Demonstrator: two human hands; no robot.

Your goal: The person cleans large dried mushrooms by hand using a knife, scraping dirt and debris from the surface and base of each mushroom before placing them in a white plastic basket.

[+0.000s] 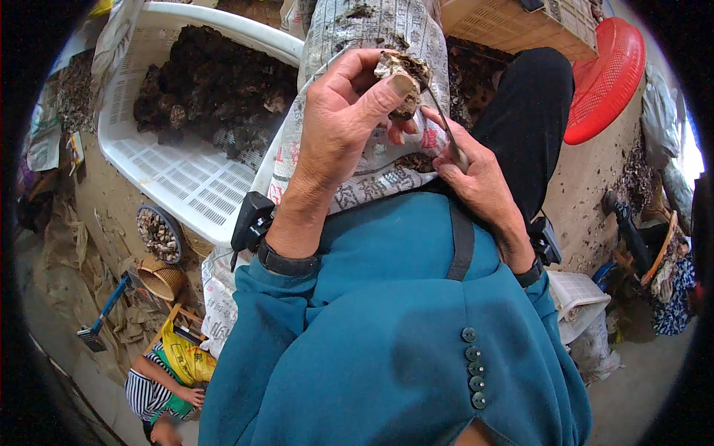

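My left hand [351, 111] pinches a rough brown-and-whitish lump [406, 103], possibly a dirt-covered root or fungus, between thumb and fingers. In my right hand [474, 167] is a slim knife [446, 125], its dark curved blade rising to the lump's right edge. Whether the blade touches the lump or passes just behind it, I cannot tell. A printed woven sack [385, 150] covers my lap beneath both hands, with dark crumbs scattered over it. To the left, a white perforated plastic basket [192, 187] holds a heap of dark, earthy lumps [212, 83].
A beige crate [519, 28] and a red plastic basket [611, 83] stand ahead to the right. A basin of pale pieces [158, 234] and a wicker basket [162, 277] are at left. Another person [162, 384] sits at lower left. A white container [577, 304] stands at right.
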